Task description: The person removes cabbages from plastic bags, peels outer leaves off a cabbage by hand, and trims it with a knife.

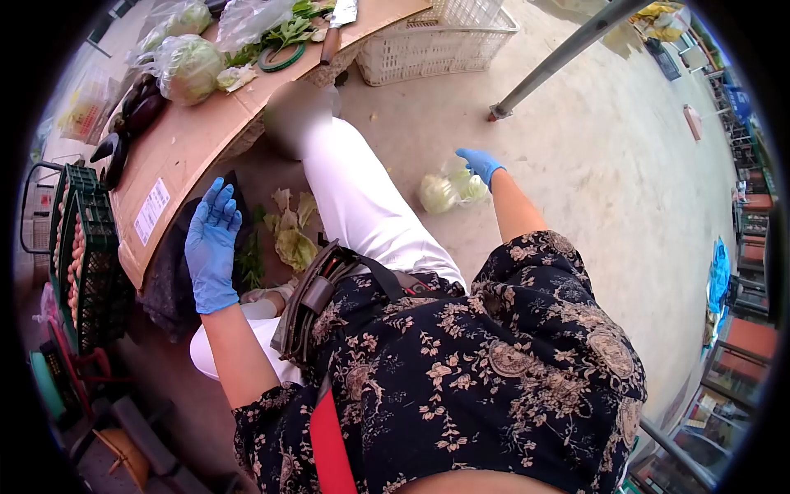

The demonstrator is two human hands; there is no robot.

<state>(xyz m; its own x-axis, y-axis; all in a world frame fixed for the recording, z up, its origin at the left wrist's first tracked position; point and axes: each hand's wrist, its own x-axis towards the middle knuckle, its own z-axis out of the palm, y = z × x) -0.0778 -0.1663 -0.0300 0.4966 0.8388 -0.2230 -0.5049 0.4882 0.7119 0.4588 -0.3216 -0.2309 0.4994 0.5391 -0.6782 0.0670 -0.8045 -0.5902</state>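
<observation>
My left hand (212, 247), in a blue glove, is raised beside the table edge, its fingers loosely bent and nothing in them. My right hand (481, 167), also gloved in blue, reaches out to the right with its fingers stretched. Just below it are two pale green cabbages (438, 193) in clear plastic, low over or on the floor; whether the fingertips touch the plastic I cannot tell. On the cardboard-covered table (185, 148) sit a wrapped cabbage (188, 70), dark eggplants (146, 111), a roll of green tape (281, 56) and a cleaver (339, 25).
A white plastic crate (436, 53) stands behind the table, near a slanted metal pole (568, 58). Loose cabbage leaves (292, 235) lie on the floor by my legs. Green crates of eggs (82, 263) are stacked at the left.
</observation>
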